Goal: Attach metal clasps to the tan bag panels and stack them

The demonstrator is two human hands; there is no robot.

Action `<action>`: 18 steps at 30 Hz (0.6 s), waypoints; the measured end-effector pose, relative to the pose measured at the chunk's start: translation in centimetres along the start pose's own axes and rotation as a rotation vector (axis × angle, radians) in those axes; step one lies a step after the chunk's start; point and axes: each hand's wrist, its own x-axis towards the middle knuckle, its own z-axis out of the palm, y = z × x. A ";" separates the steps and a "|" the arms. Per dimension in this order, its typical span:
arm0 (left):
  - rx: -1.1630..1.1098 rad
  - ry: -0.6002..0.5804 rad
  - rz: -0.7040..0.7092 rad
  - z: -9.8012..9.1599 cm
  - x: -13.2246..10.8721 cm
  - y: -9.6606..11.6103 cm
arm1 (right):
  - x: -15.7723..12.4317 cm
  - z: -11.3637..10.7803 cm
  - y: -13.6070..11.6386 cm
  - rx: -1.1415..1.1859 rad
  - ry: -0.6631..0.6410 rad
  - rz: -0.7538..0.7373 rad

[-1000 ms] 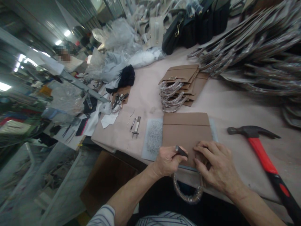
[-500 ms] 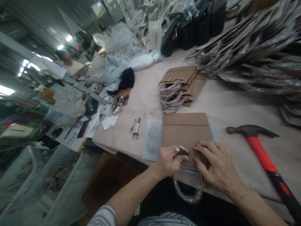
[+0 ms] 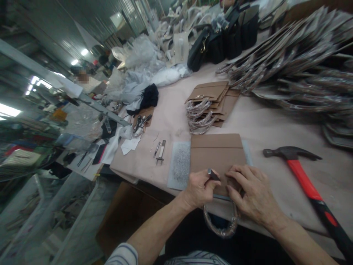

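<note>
My left hand (image 3: 199, 189) is closed round a short dark metal punch (image 3: 213, 175), its top end poking up past the fingers. The tool's lower tip is hidden by the hand. Beneath both hands lies a brown bag panel (image 3: 217, 156), resting on a pale speckled board (image 3: 179, 165). Bent fingers and thumb of my right hand (image 3: 253, 193) pinch at the panel's near right part; a dark gap shows under them. A plastic-wrapped loop handle (image 3: 220, 232) hangs from the panel's near side, over the table edge.
To the right lies a claw hammer (image 3: 303, 178). Beyond the panel is a stack of brown panels (image 3: 211, 90) with wrapped handles. A larger pile of wrapped pieces (image 3: 300, 70) fills the far right. Dividers (image 3: 161, 152) lie left of the board. Black bags (image 3: 198, 48) stand behind.
The camera view has shifted slightly. The punch's top end leans a little differently in my left hand. My right hand keeps its place on the panel.
</note>
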 end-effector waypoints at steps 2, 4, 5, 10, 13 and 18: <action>-0.006 0.030 0.011 0.2 -0.2 -0.1 | 0.0 0.0 0.0 -0.010 0.004 -0.010; -0.015 0.026 0.029 0.3 -0.3 -0.2 | -0.1 0.0 0.1 -0.014 0.006 -0.015; -0.015 0.014 0.034 0.3 -0.3 -0.2 | -0.1 0.1 0.1 -0.014 0.006 -0.014; 0.044 -0.055 0.029 0.0 -0.2 -0.2 | -0.1 0.2 0.4 0.037 0.000 -0.007; 0.097 -0.120 0.055 -0.1 0.1 -0.4 | -0.3 -0.6 0.8 0.117 0.027 -0.029; 0.075 -0.102 0.042 -0.1 0.4 -0.8 | -2.7 -4.3 3.7 -0.151 0.181 0.126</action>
